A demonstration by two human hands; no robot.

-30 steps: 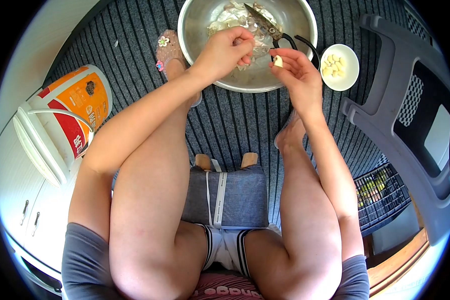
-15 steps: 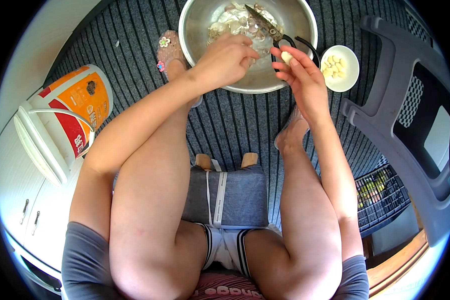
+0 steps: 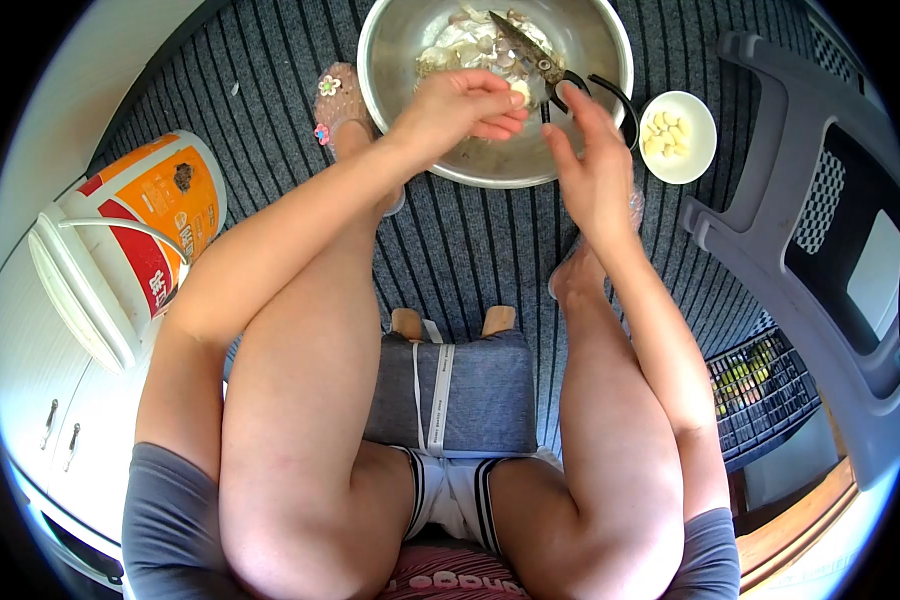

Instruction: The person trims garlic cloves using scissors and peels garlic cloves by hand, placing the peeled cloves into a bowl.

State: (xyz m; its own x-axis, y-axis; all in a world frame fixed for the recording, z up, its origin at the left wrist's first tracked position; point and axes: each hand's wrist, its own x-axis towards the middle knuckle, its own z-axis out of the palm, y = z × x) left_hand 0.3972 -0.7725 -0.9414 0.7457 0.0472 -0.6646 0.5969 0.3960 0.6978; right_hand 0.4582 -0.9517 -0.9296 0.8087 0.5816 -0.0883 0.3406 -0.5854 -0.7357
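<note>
Pale garlic clove (image 3: 519, 92) sits pinched in our left hand (image 3: 458, 106); our right hand (image 3: 597, 165) is spread, scissors (image 3: 547, 66) just beyond it, white bowl (image 3: 704, 142) to its right.

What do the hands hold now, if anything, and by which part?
The left hand pinches a clove by its near side; tip or base, I cannot tell. The right hand holds nothing visible.

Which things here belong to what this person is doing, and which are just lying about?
Seemingly part of the job:
garlic clove, in the left hand
metal bowl, with skins and scissors
white bowl of peeled cloves

Seemingly just lying about:
orange-and-white bucket
grey plastic frame
black basket
</note>
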